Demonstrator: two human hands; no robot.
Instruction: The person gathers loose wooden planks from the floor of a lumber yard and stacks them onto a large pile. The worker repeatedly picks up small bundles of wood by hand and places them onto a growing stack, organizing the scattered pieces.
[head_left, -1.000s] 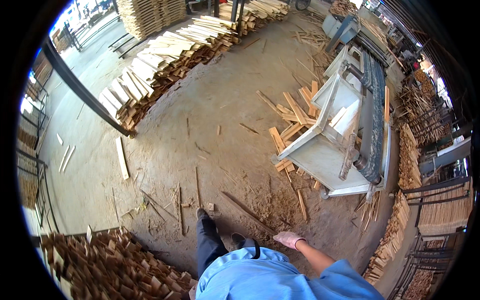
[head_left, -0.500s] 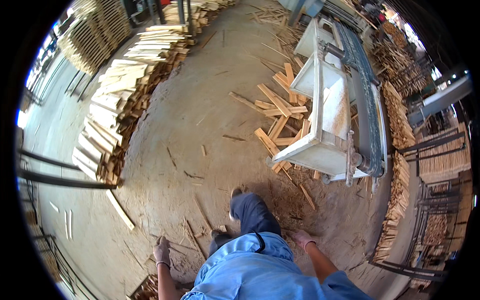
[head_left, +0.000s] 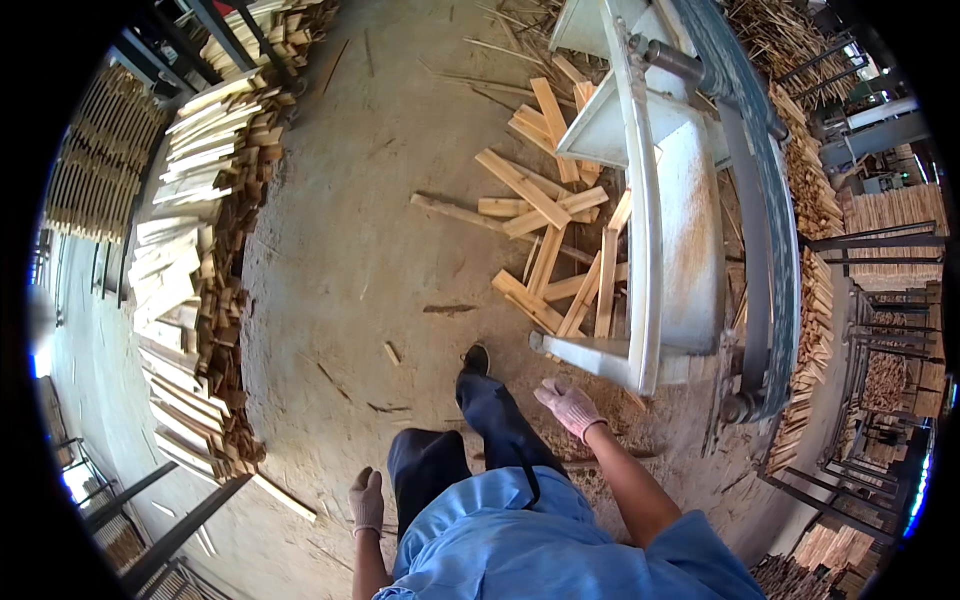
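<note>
My right hand (head_left: 570,408), in a pale pinkish knit glove, reaches forward with its fingers stretched out and nothing in it. It is nearest to the front corner of a white metal machine frame (head_left: 645,250), apart from it. My left hand (head_left: 367,500), gloved the same way, hangs low beside my leg; it holds nothing, and its thumb stands off from the loosely bent fingers. Short wooden boards (head_left: 545,258) lie criss-crossed on the floor beside the machine, beyond both hands.
A long stack of wood slats (head_left: 185,290) runs along the left. The machine carries a worn blue-grey belt (head_left: 745,150). More stacked wood (head_left: 805,350) lines the right, behind the machine. Wood scraps (head_left: 450,309) dot the concrete floor (head_left: 340,220). Dark metal bars (head_left: 185,530) jut in at lower left.
I have stepped forward, so the machine and the loose boards are closer. My right hand has swung forward and up; the left has come nearer to my leg. The view has turned slightly.
</note>
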